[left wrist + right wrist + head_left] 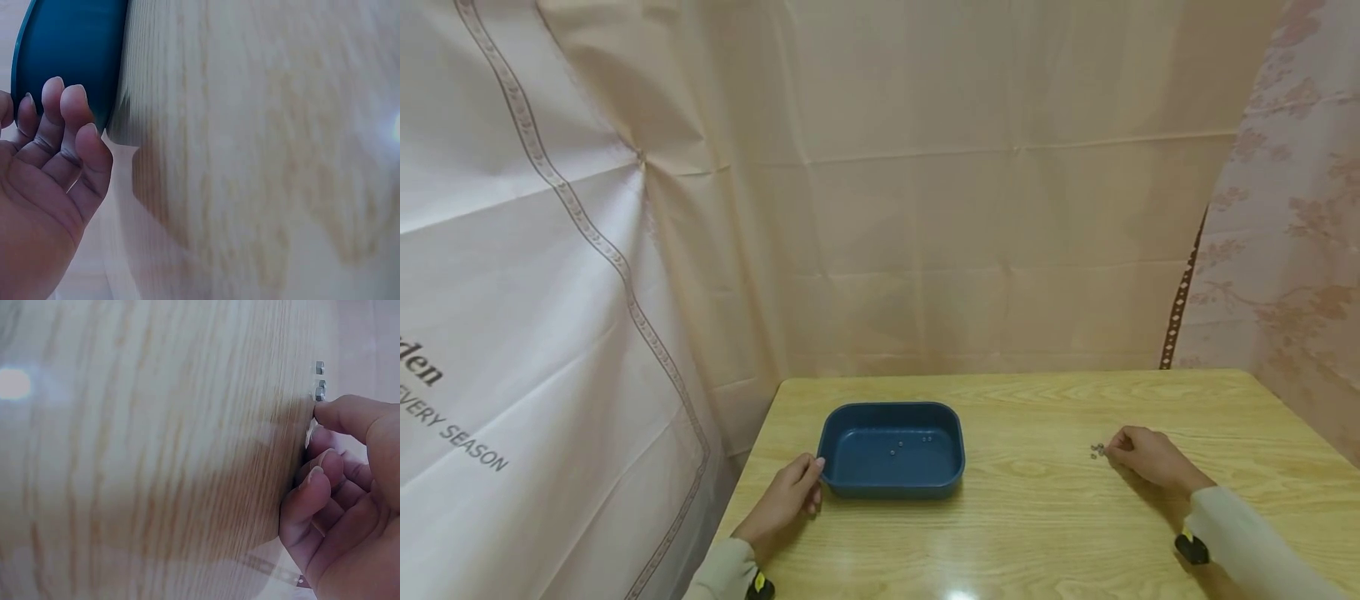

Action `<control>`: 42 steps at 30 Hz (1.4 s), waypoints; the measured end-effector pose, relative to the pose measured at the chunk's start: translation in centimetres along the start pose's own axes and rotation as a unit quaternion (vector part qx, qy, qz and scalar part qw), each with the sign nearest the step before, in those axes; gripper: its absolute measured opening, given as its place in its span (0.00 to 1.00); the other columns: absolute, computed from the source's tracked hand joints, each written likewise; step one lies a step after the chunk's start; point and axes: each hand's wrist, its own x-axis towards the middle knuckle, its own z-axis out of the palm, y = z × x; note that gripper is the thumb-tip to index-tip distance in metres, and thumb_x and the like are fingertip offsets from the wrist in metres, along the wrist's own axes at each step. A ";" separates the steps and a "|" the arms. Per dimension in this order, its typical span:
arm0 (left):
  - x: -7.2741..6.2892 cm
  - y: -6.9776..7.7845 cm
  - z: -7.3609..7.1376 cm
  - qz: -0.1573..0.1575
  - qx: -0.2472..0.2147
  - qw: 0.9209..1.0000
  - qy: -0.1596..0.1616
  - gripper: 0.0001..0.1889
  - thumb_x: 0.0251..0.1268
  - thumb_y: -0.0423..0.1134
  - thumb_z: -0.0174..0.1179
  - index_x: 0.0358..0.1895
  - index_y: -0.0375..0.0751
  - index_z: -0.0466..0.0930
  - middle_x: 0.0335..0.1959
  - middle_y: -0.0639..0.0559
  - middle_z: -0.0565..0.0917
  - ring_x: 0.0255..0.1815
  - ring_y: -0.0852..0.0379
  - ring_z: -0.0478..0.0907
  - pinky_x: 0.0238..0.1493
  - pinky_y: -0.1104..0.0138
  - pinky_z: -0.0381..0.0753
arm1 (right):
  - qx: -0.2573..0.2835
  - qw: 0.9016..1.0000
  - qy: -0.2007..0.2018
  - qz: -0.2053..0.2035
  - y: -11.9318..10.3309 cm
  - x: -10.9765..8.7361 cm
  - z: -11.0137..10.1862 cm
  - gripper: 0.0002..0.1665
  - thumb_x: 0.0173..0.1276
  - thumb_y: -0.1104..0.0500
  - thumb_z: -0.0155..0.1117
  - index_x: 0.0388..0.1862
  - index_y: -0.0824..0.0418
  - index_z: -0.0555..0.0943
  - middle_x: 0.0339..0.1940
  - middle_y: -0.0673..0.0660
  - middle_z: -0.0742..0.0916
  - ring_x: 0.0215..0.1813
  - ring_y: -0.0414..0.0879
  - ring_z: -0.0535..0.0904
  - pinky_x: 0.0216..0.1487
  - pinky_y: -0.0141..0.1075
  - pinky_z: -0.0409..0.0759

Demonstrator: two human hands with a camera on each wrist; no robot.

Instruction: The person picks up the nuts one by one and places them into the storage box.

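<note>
A dark blue rectangular tub [891, 492] stands on the table at the centre left. My left hand [790, 492] grips its left front corner, thumb on the rim and the other fingers curled against the outer wall [75, 44]. Several small metal nuts [892, 452] lie scattered on the tub's floor. Over on the right, my right hand [1150, 458] is down at the table beside a small cluster of nuts [1093, 456]. Its thumb and index fingertips are close together right by the nuts [320, 394]; I cannot tell whether one is between them.
The light wood-grain table [1022, 533] carries both the tub and the loose nuts. Behind it hangs a beige curtain [962, 250]. A white printed cloth [550, 333] drapes along the left, and a floral cloth [1292, 250] hangs at the right.
</note>
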 end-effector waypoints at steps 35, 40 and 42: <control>-0.2 0.5 0.2 -0.008 0.003 1.000 0.008 0.24 0.85 0.55 0.43 0.37 0.36 0.69 0.26 0.48 0.78 0.23 0.56 0.75 0.26 0.67 0.79 | -0.028 0.999 0.030 -0.010 0.8 -1.1 0.5 0.05 0.76 0.62 0.63 0.39 0.63 0.82 0.31 0.49 0.82 0.32 0.41 0.72 0.31 0.33 0.73; -0.2 0.7 0.3 -0.009 -0.010 1.000 0.014 0.24 0.85 0.55 0.45 0.38 0.34 0.70 0.26 0.46 0.78 0.22 0.55 0.75 0.26 0.67 0.78 | -0.026 0.999 0.033 -0.012 0.6 -1.3 0.3 0.06 0.77 0.60 0.63 0.41 0.62 0.83 0.32 0.49 0.83 0.32 0.40 0.73 0.31 0.33 0.74; -0.1 0.7 0.3 -0.009 -0.013 1.000 0.018 0.24 0.85 0.54 0.46 0.39 0.34 0.70 0.26 0.46 0.78 0.22 0.55 0.75 0.26 0.67 0.78 | -0.026 0.999 0.033 -0.013 0.5 -1.4 0.2 0.06 0.77 0.59 0.63 0.41 0.61 0.83 0.33 0.49 0.83 0.32 0.40 0.73 0.31 0.33 0.74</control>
